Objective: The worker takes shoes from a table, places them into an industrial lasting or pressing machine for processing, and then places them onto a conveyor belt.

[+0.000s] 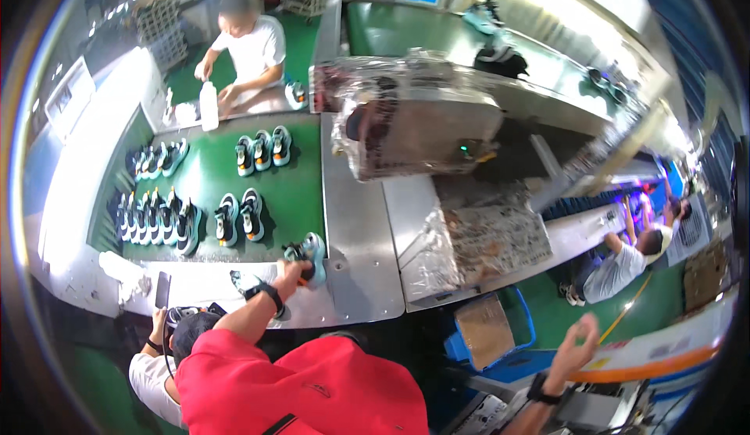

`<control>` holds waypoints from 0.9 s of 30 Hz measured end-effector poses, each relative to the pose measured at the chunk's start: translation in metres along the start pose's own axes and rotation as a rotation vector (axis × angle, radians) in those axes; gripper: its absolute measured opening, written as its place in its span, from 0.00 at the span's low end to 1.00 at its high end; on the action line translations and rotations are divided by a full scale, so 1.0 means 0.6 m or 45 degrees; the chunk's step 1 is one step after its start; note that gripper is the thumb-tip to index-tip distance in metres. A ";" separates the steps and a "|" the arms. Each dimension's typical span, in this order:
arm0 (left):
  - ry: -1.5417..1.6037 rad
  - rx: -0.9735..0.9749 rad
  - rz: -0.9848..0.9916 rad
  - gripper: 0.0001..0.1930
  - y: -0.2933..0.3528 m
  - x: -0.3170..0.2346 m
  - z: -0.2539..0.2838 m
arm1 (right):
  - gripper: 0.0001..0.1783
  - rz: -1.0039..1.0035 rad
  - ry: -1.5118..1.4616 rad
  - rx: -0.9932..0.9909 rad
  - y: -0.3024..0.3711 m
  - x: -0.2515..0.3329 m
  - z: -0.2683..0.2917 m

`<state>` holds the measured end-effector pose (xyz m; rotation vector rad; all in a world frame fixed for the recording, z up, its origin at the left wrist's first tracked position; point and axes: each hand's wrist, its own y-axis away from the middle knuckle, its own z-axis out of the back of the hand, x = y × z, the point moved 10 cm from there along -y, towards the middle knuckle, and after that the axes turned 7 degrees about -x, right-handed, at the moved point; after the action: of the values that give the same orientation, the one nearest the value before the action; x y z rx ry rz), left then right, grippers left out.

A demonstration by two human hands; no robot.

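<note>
At the near edge of the green conveyor belt (293,142), my left hand (291,274) grips a light-blue and black sneaker (316,257), its fingers closed around the shoe. Just left of that wrist, another pale-blue shoe (246,281) lies on the white ledge. Two sneakers (239,218) stand on the belt ahead of the hand, with three sneakers (264,151) farther off. Out to the right, my right hand (576,347) is raised, empty, its fingers loosely bent and apart. It is near a white panel with an orange edge (656,369).
Rows of sneakers (160,220) stand at the belt's left. A plastic-wrapped machine (422,130) rises at centre. A blue bin with cardboard (488,329) sits below its ledge. One co-worker (254,52) handles a white bottle (208,105) at the far end; others are near left and far right.
</note>
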<state>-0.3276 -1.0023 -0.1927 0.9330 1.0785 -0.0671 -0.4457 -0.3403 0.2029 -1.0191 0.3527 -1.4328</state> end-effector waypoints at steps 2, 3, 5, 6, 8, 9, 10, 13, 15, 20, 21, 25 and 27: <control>-0.027 -0.209 -0.049 0.27 -0.117 -0.006 0.046 | 0.17 0.369 -0.039 0.004 -0.152 0.187 -0.042; 0.015 -0.288 -0.101 0.29 -0.177 -0.004 0.066 | 0.17 0.577 -0.042 -0.023 -0.210 0.285 -0.065; 0.003 -0.285 -0.263 0.33 -0.262 -0.029 0.093 | 0.20 0.604 -0.151 0.072 -0.309 0.412 -0.149; -0.144 -0.435 -0.417 0.33 -0.267 -0.060 0.107 | 0.23 0.849 -0.074 0.123 -0.341 0.492 -0.190; -0.415 -0.674 -0.675 0.34 -0.300 -0.083 0.133 | 0.29 1.155 -0.039 0.287 -0.383 0.622 -0.286; -0.530 -0.762 -0.774 0.34 -0.311 -0.082 0.139 | 0.32 1.221 -0.070 0.405 -0.395 0.672 -0.341; -0.587 -0.791 -0.588 0.35 -0.333 -0.045 0.151 | 0.35 1.283 -0.067 0.539 -0.408 0.706 -0.400; -0.681 -0.827 -0.311 0.38 -0.323 -0.074 0.123 | 0.35 1.516 0.157 0.758 -0.390 0.806 -0.505; -0.660 -0.890 -0.377 0.38 -0.317 -0.069 0.130 | 0.32 1.717 0.263 0.733 -0.401 0.822 -0.558; -0.677 -0.848 -0.252 0.35 -0.304 -0.099 0.123 | 0.28 1.805 -0.095 0.490 -0.417 0.848 -0.587; -0.701 -0.844 -0.265 0.37 -0.305 -0.088 0.130 | 0.27 1.792 -0.121 0.413 -0.403 0.869 -0.595; -0.581 -0.714 -0.604 0.37 -0.321 -0.062 0.156 | 0.26 1.714 -0.166 0.351 -0.365 0.934 -0.604; -0.487 -0.569 -0.622 0.39 -0.346 -0.059 0.156 | 0.24 1.731 -0.281 0.313 -0.371 0.938 -0.578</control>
<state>-0.3758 -1.2103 -0.2798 0.2265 0.8887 -0.3765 -0.7497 -0.9429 0.3791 -0.4834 0.5349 -0.1212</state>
